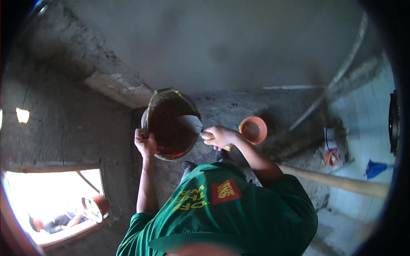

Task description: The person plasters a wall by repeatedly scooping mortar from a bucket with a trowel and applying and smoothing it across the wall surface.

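Grey plastered wall (222, 55) takes up the top of the view, rough grey floor (230, 104) below it, white tiled wall (363, 128) far right. Green shirt (256, 213) of the wearer, printed, fills bottom centre. Window opening (51, 187) lower left, blown out bright; a co-worker (64, 219) partly visible through it, blurry, near a round orange container (101, 204). Long pale pole (337, 181) runs right from near the wearer's right arm. Thin hose or pipe, can't tell which (341, 74), upper right. Large bucket (171, 128) left of centre, in front of the wearer, mouth facing up at camera, dark inside, yellowish strip along rim; can't tell if it rests on the floor. Small orange bucket (253, 130) on floor, just beyond right forearm. Blue cloth-like item (376, 169) by the tiles. Trowel (191, 123): blade over the large bucket's mouth, right side, handle outside the rim. Left hand grip (147, 145) closed on large bucket's left edge. Right hand grip (220, 136) wrapped round trowel handle, fingers curled, just right of the bucket
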`<state>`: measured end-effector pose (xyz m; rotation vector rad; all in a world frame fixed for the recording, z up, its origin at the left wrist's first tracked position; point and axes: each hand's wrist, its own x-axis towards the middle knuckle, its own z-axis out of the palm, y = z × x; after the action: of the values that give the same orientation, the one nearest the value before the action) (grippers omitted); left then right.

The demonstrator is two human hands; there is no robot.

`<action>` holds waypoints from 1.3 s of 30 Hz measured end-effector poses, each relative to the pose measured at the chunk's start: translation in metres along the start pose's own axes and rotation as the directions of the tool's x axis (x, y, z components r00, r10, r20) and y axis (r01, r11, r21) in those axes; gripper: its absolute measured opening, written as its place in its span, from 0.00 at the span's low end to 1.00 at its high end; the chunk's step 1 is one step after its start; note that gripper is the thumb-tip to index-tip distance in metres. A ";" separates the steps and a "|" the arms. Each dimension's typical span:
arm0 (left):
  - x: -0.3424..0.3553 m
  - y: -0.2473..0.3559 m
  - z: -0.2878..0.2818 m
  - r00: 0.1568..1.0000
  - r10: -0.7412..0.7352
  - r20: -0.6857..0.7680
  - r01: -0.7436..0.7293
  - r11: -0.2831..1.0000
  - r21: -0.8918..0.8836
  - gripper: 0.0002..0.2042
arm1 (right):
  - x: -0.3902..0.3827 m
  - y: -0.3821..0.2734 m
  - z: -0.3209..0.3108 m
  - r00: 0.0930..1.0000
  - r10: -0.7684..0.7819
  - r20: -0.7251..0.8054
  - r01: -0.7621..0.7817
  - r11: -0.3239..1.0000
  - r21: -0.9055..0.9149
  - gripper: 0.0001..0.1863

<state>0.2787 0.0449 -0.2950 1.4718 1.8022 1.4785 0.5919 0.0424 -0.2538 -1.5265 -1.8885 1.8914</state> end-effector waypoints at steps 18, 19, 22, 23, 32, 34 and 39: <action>0.010 0.132 0.095 0.857 0.405 0.319 -0.327 0.905 -0.272 0.08 | -0.009 0.040 0.064 0.708 -0.144 -0.692 -0.228 0.880 -0.417 0.19; 0.015 0.133 0.089 0.846 0.419 0.330 -0.345 0.902 -0.259 0.08 | -0.021 0.036 0.059 0.763 -0.178 -0.622 -0.159 0.880 -0.448 0.18; 0.020 0.131 0.071 0.833 0.474 0.285 -0.432 0.879 -0.201 0.08 | -0.049 -0.004 0.029 0.760 -0.157 -0.631 -0.189 0.875 -0.445 0.17; 0.016 0.143 0.065 0.850 0.395 0.350 -0.351 0.918 -0.182 0.08 | -0.031 0.008 0.024 0.649 -0.218 -0.729 -0.152 0.902 -0.405 0.16; 0.008 0.129 0.050 0.921 0.357 0.157 -0.343 0.933 -0.107 0.08 | 0.000 0.014 0.034 0.652 -0.301 -0.696 -0.119 0.866 -0.486 0.20; 0.001 0.131 0.048 0.908 0.393 0.144 -0.374 0.916 -0.144 0.08 | 0.026 0.024 0.034 0.605 -0.334 -0.723 -0.149 0.844 -0.515 0.18; 0.005 0.111 0.030 0.948 0.313 0.052 -0.311 0.949 -0.046 0.08 | 0.020 -0.002 0.069 0.866 -0.319 -0.385 -0.034 0.730 -0.683 0.17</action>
<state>0.3532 0.0523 -0.2073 1.8277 1.5508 1.5839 0.5357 0.0065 -0.2803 -1.7004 -2.4413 0.6278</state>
